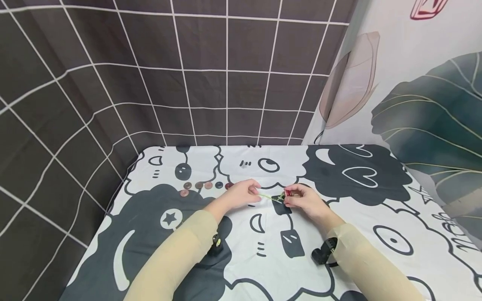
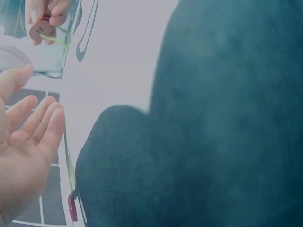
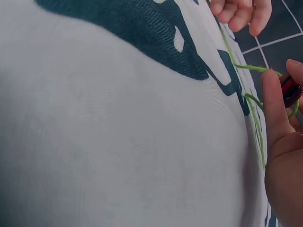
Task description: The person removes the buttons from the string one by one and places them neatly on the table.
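My right hand (image 1: 306, 202) pinches a small stack of red buttons (image 1: 288, 193) between thumb and fingers. A pinkish-brown button with holes (image 2: 40, 30) faces the left wrist camera from that stack. Green string (image 1: 265, 196) runs through or around the buttons and trails toward the left hand; its loops (image 3: 255, 68) show beside the right fingers. My left hand (image 1: 241, 194) hovers just left of the string, its fingers (image 2: 40, 123) loosely spread and the thumb apart, with nothing seen between them. Below it in the left wrist view, a dark red button (image 2: 72, 208) lies near a green strand.
Several loose buttons (image 1: 208, 185), brown, pink, dark blue and red, lie on the cloth left of the hands. A black-and-white cartoon cloth (image 1: 260, 267) covers the table. Behind it hangs a dark curtain with white grid lines (image 1: 203, 88).
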Demonstrator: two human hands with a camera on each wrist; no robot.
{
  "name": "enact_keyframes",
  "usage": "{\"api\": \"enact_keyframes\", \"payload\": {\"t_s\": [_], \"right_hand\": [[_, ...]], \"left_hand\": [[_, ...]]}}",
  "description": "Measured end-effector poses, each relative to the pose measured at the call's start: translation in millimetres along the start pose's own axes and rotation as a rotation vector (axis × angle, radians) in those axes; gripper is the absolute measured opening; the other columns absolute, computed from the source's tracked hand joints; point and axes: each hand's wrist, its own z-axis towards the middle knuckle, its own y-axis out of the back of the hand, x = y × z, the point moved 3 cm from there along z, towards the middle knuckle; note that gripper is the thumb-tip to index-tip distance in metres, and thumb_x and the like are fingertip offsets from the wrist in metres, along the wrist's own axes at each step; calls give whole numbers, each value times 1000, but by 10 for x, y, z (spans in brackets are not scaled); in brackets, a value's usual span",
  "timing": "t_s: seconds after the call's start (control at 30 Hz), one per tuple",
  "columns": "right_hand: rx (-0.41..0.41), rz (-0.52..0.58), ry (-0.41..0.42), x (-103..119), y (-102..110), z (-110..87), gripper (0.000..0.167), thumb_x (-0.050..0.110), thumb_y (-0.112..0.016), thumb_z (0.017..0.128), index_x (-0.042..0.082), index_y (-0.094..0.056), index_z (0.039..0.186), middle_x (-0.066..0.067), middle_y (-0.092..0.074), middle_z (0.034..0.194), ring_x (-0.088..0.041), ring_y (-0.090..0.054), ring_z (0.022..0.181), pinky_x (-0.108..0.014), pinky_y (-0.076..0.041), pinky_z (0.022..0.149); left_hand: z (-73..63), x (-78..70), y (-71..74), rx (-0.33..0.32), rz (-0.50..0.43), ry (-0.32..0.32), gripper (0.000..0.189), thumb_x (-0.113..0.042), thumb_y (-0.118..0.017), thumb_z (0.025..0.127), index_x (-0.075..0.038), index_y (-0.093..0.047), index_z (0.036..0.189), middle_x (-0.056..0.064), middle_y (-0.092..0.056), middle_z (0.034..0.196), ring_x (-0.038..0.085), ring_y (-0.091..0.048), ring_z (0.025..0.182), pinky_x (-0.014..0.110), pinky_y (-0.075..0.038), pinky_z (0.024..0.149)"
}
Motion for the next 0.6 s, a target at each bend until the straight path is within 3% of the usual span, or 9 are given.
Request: {"api": "enact_keyframes", "payload": {"t_s": [0.6], "right_hand": [[-4,-4,-23,-10,-3,0,42,-6,-62,81,-18,-45,117,-21,-60,101,-15,-66,80,-30,-54,76]], "left_hand": [[61,-8,-97,2,2,-32,34,-21,-69,84,-12,-61,115,-7,-63,92,8,-59,86,27,-45,81]]}}
